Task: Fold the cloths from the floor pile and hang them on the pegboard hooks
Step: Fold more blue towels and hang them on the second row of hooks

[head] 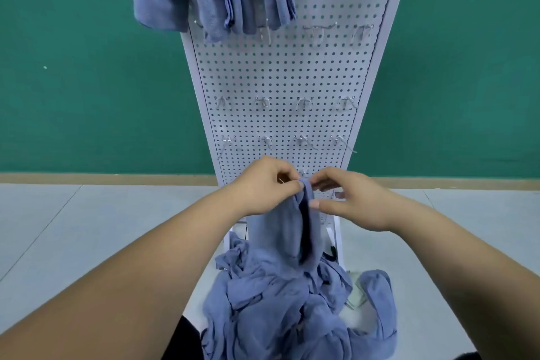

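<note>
Cloth (280, 231) hung half-folded above the floor pile (274, 307), low before the pegboard (280, 73), its top pinched by the left hand (263, 185) and right hand (353, 202); so slight a pinch could slip and undo the fold.

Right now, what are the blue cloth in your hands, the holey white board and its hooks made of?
Blue cloth: soft fabric, maybe cotton or microfibre; it droops and wrinkles. Pegboard: likely painted sheet metal, matte white, evenly punched holes; possibly plastic. Hooks: thin shiny wire, probably steel.
</note>
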The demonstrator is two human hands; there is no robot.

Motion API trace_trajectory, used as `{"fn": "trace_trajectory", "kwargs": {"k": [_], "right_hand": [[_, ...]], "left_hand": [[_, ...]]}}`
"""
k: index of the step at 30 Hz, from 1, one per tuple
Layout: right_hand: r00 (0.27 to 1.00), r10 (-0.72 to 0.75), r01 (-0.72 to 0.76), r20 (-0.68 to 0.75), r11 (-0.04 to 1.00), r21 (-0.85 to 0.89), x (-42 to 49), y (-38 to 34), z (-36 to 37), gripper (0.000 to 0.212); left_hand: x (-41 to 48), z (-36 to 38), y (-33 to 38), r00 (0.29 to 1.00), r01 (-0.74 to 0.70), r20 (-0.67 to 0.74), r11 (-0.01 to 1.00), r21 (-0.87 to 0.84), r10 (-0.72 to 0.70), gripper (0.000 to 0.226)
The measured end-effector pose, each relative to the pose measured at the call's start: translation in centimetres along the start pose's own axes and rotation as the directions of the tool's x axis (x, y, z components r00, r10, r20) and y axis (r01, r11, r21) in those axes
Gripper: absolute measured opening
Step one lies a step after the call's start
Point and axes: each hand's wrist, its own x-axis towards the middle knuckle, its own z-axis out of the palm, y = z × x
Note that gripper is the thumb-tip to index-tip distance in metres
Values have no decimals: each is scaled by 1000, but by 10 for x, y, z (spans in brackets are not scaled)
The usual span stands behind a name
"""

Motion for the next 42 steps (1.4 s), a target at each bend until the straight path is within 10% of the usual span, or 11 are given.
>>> {"fn": "trace_trajectory", "kwargs": {"k": [4, 10, 19, 32, 37, 42], "right_hand": [[991, -1, -2, -131, 1000, -25, 15, -12, 7, 5], [989, 59, -82, -138, 983, -163, 12, -4, -11, 13], [1000, -11, 10, 4, 975, 223, 12, -5, -14, 17], [989, 131, -123, -75, 987, 104, 2, 10, -26, 24], [973, 226, -231, -54, 968, -103, 1, 31, -23, 14], [996, -16, -1, 89, 982, 187, 6, 7, 10, 28]], "left_hand": [[4, 0, 1, 1000, -11, -12, 1000, 25, 12, 12], [4, -15, -13, 995, -21, 87, 810, 587, -37, 6], [1, 14, -12, 990, -38, 128, 982, -186, 63, 27], [2, 0, -23, 999, 17, 29, 904, 428, -32, 6], [3, -15, -31, 997, 81, -38, 975, 206, -74, 7], [-2, -5, -6, 997, 2, 79, 1000, -17, -1, 15]]}}
